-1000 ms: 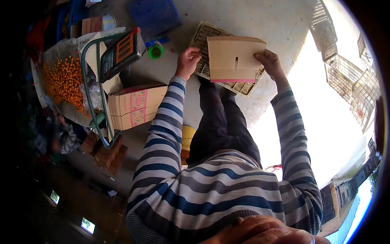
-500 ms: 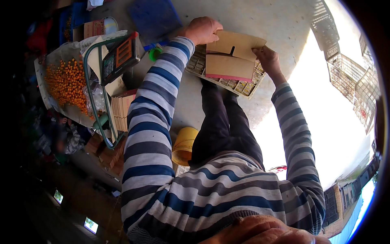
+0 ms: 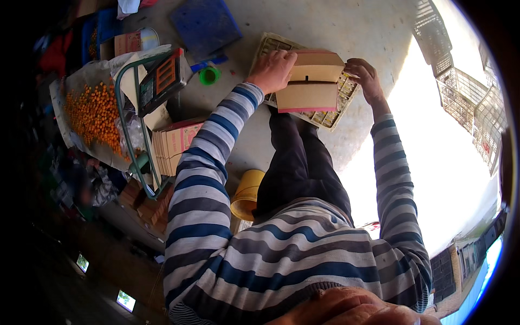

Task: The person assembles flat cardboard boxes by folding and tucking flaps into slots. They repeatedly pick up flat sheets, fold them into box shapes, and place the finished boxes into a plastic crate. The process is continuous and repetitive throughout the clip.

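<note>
A brown cardboard box (image 3: 306, 97) with a reddish lower edge sits on an upturned pale plastic crate (image 3: 265, 46) in front of my legs. Its two top flaps slope toward each other, with a small dark slot at the seam between them. My left hand (image 3: 273, 71) is closed at the box's upper left corner, its fingertips hidden against the cardboard. At the far flap's right end, my right hand (image 3: 363, 78) has bent fingers touching the edge.
To the left stand a scale (image 3: 158, 81), a heap of small orange fruits (image 3: 97, 119) and stacked flat cartons (image 3: 169, 147). A blue panel (image 3: 206, 27) and a green cup (image 3: 209, 76) lie beyond. A yellow bucket (image 3: 249, 187) is beside my legs; plastic crates (image 3: 460, 103) stand right.
The far flap has folded down toward the near one, narrowing the gap. My left hand has come lower and nearer; my right hand has shifted slightly outward along the flap's end.
</note>
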`<state>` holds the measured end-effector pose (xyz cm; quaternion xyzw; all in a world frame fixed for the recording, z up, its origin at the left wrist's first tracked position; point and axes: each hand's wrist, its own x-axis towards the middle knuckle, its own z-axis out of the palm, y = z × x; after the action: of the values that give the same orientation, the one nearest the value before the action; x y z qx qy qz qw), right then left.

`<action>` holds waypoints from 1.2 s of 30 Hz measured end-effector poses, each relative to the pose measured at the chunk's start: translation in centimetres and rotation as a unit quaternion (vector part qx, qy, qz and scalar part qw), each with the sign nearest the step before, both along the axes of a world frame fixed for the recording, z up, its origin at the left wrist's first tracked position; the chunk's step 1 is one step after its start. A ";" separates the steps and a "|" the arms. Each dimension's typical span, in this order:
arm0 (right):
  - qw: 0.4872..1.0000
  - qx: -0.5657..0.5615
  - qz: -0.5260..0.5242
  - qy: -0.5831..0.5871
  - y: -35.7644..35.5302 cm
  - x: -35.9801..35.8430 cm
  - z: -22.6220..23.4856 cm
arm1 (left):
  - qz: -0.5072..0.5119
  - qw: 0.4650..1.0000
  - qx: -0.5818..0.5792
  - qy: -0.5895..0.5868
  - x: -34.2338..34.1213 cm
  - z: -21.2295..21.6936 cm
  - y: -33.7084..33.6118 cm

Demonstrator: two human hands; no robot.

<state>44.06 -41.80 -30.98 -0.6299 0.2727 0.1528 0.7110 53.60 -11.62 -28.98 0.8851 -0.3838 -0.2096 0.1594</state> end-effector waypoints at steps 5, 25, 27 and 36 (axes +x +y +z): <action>0.887 -0.365 0.202 0.196 4.1 5.4 -1.2 | -0.017 1.000 0.017 -0.014 -0.4 1.4 -0.1; 0.962 -0.265 0.063 -0.006 5.3 -4.2 -8.5 | 0.542 0.768 -0.315 0.127 -6.0 -8.2 0.0; 0.995 -0.101 -0.013 0.017 5.5 -6.8 -3.4 | 0.584 0.662 -0.381 0.274 -10.7 -5.3 2.4; 0.990 -0.018 -0.021 0.140 8.1 -8.7 -3.9 | 0.571 0.641 -0.373 0.352 -14.8 -7.4 7.2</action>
<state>35.41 -33.72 -34.86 -0.6091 0.3854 0.2199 0.6574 38.82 -4.43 -36.35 0.6534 0.2367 -0.2119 0.6871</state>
